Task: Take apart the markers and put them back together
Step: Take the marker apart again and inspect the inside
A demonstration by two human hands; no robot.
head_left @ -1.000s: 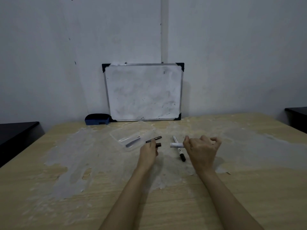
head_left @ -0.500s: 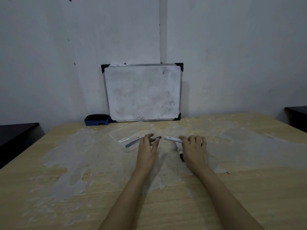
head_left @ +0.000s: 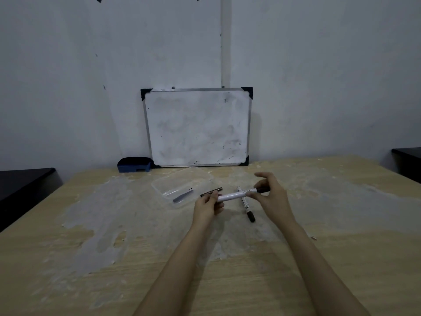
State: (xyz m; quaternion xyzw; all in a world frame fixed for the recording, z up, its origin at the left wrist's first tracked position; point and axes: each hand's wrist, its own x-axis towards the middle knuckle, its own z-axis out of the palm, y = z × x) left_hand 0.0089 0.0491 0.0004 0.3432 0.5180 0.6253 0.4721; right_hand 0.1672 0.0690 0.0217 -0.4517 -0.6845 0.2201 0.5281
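A white marker (head_left: 234, 195) with a black cap end is held a little above the table between both hands. My left hand (head_left: 206, 207) grips its left end, and my right hand (head_left: 270, 197) pinches it near the black cap. A second white marker (head_left: 245, 203) with a black end lies on the table beneath, pointing toward me. A thin dark marker part (head_left: 210, 192) lies just beyond my left hand.
A clear plastic container (head_left: 182, 185) holding a grey piece sits left of the hands. A whiteboard (head_left: 197, 127) leans on the wall behind, with a blue eraser (head_left: 134, 164) beside it. Dark furniture flanks the worn wooden table (head_left: 91, 224).
Both hands came off the table surface. The white marker, earlier only in my right hand, is now lifted and gripped at both ends.
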